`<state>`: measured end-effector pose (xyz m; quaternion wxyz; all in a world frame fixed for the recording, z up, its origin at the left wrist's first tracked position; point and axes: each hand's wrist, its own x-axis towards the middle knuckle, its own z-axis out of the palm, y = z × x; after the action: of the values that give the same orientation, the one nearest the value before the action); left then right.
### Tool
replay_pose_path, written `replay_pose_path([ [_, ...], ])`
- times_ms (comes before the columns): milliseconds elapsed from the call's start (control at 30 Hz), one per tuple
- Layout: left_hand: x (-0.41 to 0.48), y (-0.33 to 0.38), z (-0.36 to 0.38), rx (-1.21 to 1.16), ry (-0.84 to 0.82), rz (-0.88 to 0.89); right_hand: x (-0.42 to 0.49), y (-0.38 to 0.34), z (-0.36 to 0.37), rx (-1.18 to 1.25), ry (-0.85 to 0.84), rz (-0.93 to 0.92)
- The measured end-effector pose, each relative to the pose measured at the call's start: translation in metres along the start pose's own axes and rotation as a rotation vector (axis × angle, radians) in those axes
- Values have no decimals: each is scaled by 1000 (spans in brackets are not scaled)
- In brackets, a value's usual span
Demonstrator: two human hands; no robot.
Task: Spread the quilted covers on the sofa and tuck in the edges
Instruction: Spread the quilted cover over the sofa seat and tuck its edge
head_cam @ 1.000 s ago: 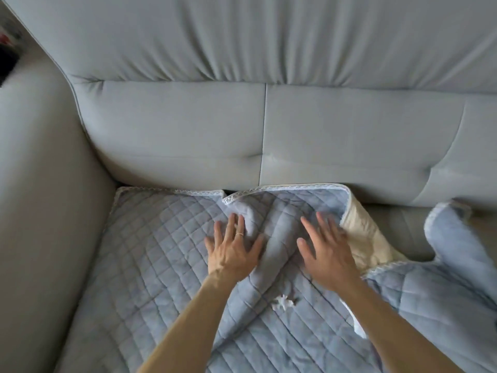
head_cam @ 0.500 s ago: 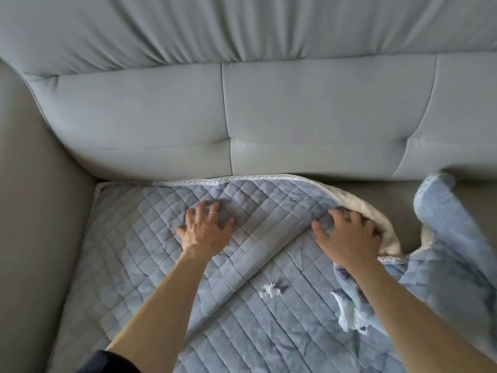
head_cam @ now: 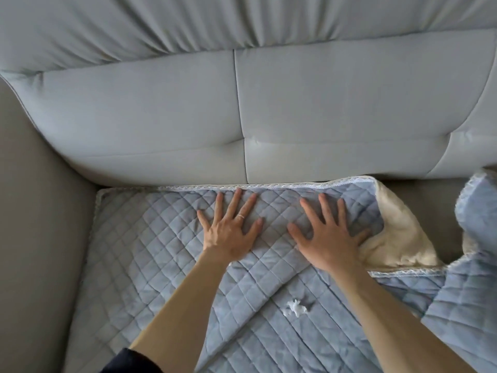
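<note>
On the sofa [head_cam: 242, 117] seat, both hands, left hand [head_cam: 231, 232] and right hand [head_cam: 329, 238], press flat, fingers spread, on the quilted cover [head_cam: 150, 238] near its lace-trimmed back edge

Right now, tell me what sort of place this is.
Probably a home living room. A grey upholstered sofa fills the view, showing its backrest and armrest. A blue quilted cover with lace trim lies on the seat under the flat left hand and right hand.
</note>
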<state>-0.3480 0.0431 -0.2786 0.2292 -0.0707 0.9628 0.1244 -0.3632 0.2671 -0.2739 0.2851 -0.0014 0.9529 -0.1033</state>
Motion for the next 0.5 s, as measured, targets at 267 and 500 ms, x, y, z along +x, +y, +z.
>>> replay_pose_path([
  [267, 9, -5, -5, -5, -90, -26, 19, -16, -23, -116, -81, 66],
  [500, 8, -23, -17, -84, -28, 49, 13, -56, -20, -145, 54, 93],
])
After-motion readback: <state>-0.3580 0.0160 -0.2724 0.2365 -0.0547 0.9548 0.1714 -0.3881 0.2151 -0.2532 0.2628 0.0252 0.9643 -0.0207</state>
